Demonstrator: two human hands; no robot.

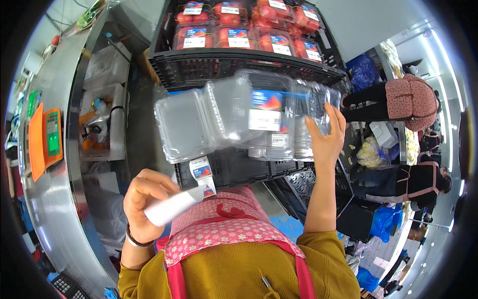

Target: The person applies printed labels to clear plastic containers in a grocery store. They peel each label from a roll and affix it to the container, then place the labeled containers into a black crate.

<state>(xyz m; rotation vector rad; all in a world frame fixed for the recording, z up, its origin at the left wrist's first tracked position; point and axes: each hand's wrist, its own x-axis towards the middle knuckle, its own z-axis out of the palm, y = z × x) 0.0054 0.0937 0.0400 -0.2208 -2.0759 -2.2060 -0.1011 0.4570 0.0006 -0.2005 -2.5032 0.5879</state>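
Observation:
My left hand (143,209) grips a strip of printed labels on white backing (173,205), its free end curling toward the crates. Two labels with blue and orange pictures (201,168) show on the strip. My right hand (328,138) is at the right end of the clear plastic clamshell boxes, thumb and fingers spread; whether the fingertips touch the plastic is unclear. A clamshell box with its lid folded out (183,125) lies on top, slightly blurred. One label (265,110) is on its clear plastic. Under it, stacked clamshells (303,138) show, another label among them.
Beyond the boxes stands a black plastic crate (246,59) holding several labelled clamshells of red fruit (239,37). A steel counter (63,202) with an orange scale (46,138) runs along the left. Two people (410,102) stand at the right, near blue bags (386,222).

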